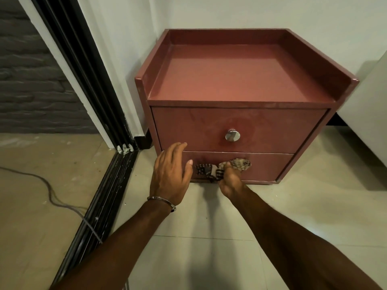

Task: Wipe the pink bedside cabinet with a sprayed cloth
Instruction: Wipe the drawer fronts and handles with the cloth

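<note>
Glossy pink wooden bedside cabinet [240, 80] w/ raised rim sits on tiled floor in wall corner. R hand [230, 181] grips crumpled patterned cloth [222, 167], pressed vs lower drawer front [270, 166]. L hand [170, 174] released, fingers straight, at drawer's left edge. Round metal knob [232, 135] on upper drawer.

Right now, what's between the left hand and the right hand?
Head view: the patterned cloth, bunched against the lower drawer. The right hand grips it; the left hand, open, sits just beside its left end.
</note>
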`<action>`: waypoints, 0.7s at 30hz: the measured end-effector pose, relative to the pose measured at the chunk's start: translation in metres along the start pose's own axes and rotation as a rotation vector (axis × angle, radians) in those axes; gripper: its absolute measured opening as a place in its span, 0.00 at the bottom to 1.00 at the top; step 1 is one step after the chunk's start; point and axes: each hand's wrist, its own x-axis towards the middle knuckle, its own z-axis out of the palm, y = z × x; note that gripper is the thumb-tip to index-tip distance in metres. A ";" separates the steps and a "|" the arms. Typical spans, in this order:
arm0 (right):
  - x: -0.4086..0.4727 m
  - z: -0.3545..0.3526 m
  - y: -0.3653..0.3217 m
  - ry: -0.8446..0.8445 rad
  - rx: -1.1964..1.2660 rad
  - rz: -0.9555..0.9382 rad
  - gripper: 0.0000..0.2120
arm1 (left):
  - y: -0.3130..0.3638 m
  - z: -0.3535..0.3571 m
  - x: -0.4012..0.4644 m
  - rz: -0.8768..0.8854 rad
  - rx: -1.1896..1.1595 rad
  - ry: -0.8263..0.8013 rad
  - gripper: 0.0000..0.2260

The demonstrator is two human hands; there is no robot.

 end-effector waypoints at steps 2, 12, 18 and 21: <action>0.000 -0.002 0.001 0.057 -0.059 -0.042 0.17 | 0.000 0.000 -0.001 -0.005 -0.001 0.002 0.20; -0.002 0.011 0.007 0.325 -0.976 -0.310 0.22 | 0.005 0.008 0.000 0.034 0.004 -0.025 0.20; -0.022 0.021 -0.023 0.168 -0.092 0.089 0.09 | 0.004 0.007 0.001 0.031 -0.011 -0.012 0.20; -0.022 0.019 -0.021 0.083 0.004 0.092 0.17 | 0.001 0.006 -0.001 0.035 -0.004 -0.007 0.19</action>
